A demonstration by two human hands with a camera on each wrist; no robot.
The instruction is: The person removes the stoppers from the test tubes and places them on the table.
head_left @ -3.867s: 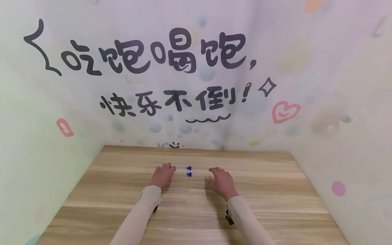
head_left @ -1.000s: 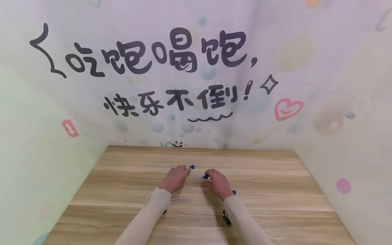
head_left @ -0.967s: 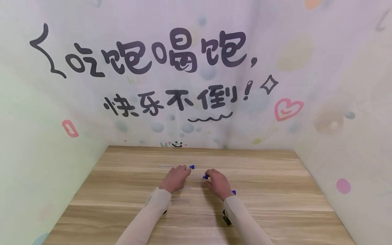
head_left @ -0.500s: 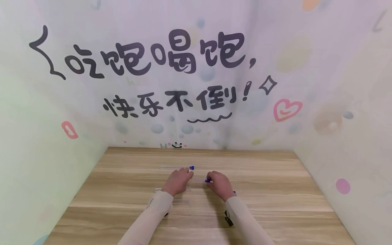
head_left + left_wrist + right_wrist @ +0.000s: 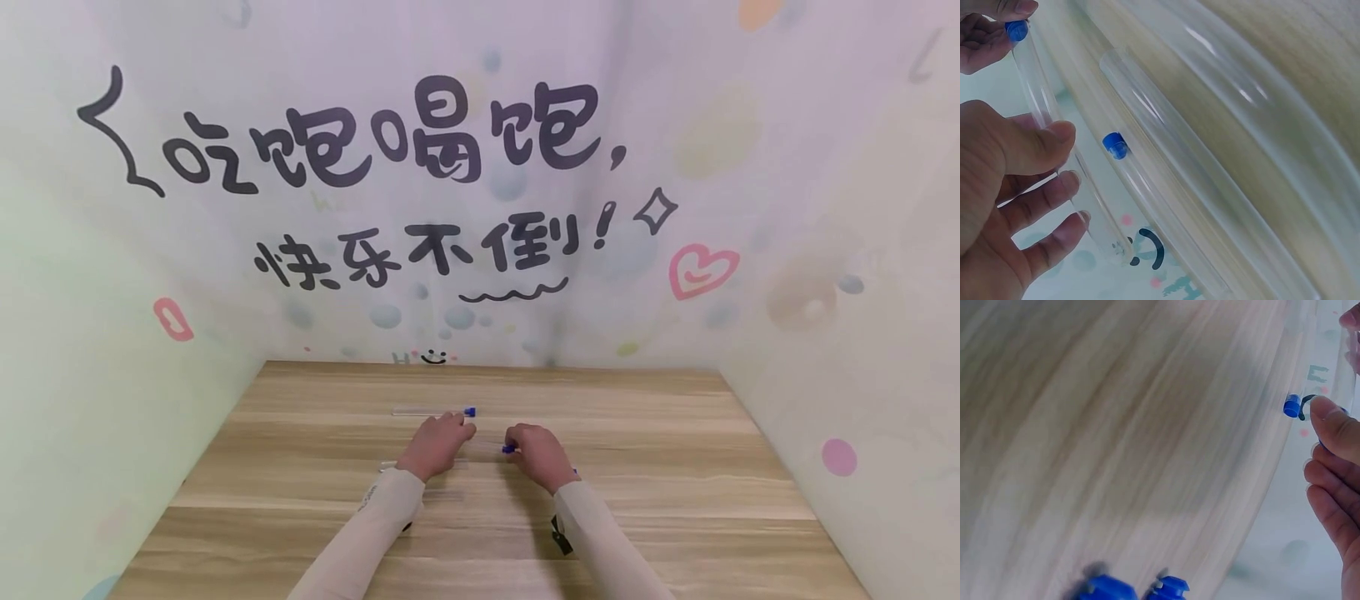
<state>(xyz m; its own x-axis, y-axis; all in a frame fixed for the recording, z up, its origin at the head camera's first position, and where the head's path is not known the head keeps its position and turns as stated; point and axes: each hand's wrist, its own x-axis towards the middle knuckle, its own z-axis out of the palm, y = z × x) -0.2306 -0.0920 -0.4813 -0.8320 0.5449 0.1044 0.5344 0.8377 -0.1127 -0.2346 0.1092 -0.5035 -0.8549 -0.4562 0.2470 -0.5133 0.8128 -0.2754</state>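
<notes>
In the left wrist view my left hand [image 5: 1029,162] holds a clear test tube [image 5: 1038,94], thumb on one side and fingers on the other. A blue stopper [image 5: 1016,30] sits at the tube's mouth, pinched between the thumb and fingers of my right hand [image 5: 542,457]. The tube spans the gap between both hands in the head view. Just beyond the left hand lies another test tube [image 5: 420,411] with a blue stopper [image 5: 470,412] in its end. Two tubes without stoppers [image 5: 1179,144] lie nearer me, partly behind the left hand and forearm in the head view.
Two loose blue stoppers [image 5: 1169,587] stand on the wooden table [image 5: 660,433] under my right wrist; in the head view the wrist hides most of them. A printed wall [image 5: 480,250] rises along the table's far edge, with side walls left and right.
Both hands were empty-looking beside two stoppered tubes 3.9 s ago; the nearer tube is now held. Over the last second, the hands and tube have drawn slightly toward me.
</notes>
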